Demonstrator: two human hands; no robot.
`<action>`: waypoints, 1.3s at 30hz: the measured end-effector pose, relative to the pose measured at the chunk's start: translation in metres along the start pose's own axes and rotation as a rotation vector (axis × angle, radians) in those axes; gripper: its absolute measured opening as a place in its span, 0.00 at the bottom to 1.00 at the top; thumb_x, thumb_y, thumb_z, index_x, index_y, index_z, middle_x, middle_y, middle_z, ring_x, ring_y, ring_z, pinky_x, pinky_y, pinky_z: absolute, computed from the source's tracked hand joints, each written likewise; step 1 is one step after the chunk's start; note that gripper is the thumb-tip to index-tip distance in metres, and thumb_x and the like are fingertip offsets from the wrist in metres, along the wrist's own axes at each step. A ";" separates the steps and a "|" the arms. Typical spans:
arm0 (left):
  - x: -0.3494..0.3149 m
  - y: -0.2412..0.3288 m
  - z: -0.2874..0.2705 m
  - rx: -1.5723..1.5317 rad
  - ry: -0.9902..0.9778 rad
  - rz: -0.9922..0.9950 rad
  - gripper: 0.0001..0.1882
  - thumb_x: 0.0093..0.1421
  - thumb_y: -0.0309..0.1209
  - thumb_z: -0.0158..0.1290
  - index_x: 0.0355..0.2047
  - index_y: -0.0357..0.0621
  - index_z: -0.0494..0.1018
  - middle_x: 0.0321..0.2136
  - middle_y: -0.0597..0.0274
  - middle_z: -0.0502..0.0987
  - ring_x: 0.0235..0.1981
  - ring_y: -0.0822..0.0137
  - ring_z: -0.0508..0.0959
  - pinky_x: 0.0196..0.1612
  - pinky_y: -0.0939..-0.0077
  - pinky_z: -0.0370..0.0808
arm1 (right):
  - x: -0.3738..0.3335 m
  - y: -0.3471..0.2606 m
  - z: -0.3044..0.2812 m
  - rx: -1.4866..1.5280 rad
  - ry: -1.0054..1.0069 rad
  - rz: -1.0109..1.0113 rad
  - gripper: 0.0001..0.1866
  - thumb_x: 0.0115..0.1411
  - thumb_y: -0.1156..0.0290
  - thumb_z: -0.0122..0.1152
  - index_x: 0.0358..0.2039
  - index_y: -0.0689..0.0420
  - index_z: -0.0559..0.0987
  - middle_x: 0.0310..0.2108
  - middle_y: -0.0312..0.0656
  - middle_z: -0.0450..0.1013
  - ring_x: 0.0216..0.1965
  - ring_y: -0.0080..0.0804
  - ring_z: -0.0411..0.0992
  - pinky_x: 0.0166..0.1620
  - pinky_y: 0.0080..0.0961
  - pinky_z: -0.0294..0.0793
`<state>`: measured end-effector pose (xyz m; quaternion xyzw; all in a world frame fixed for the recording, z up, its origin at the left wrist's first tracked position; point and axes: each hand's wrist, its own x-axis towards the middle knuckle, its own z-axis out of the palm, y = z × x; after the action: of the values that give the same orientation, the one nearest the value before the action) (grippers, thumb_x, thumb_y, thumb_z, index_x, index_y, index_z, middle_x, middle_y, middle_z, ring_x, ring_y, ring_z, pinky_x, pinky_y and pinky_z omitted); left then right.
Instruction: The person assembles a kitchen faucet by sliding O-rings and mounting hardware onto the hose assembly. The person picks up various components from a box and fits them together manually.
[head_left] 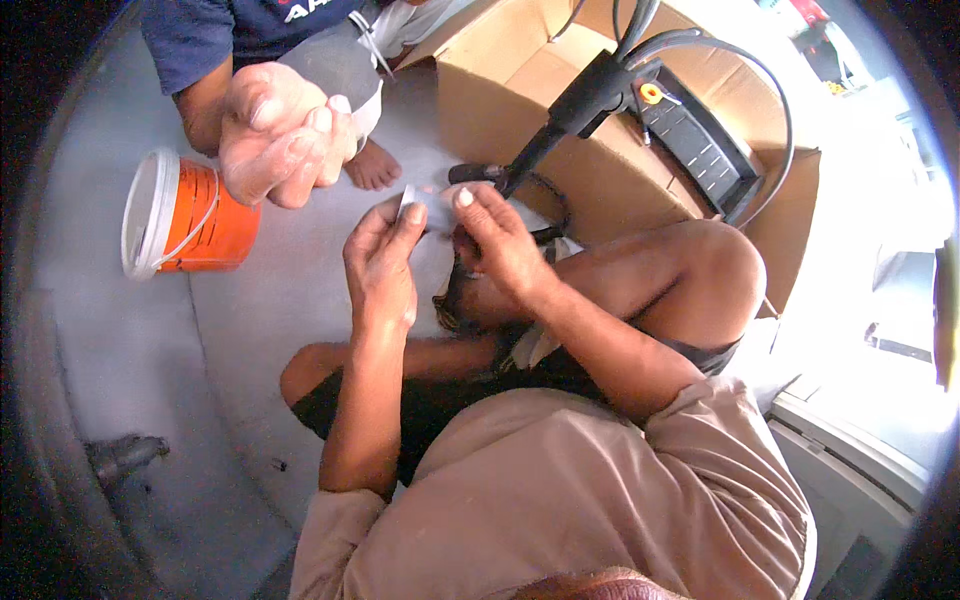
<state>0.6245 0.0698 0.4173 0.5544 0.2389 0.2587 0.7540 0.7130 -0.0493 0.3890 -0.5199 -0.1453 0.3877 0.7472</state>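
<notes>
A thin grey piece (430, 212) runs crosswise between the hands, touching both. The left hand (384, 255) pinches its left end in narrowed fingers; the right hand (502, 240), its right.

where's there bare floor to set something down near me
The grey floor is bare between the orange bucket and your left knee. Crowded ahead: your left hand and right hand hold a thin grey piece near the black pole, cardboard box and a co-worker's fingers.
</notes>
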 end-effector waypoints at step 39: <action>0.162 -0.121 0.026 0.887 -0.358 0.120 0.12 0.63 0.33 0.62 0.44 0.40 0.83 0.36 0.61 0.84 0.34 0.71 0.81 0.40 0.74 0.77 | 0.013 -0.206 -0.229 -1.812 0.454 0.188 0.15 0.67 0.72 0.52 0.51 0.57 0.81 0.43 0.57 0.79 0.50 0.54 0.76 0.56 0.45 0.74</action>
<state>0.7783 0.1270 0.2960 0.8712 0.1605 0.0756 0.4578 0.9519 -0.2251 0.4744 -0.9764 -0.2000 0.0746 0.0338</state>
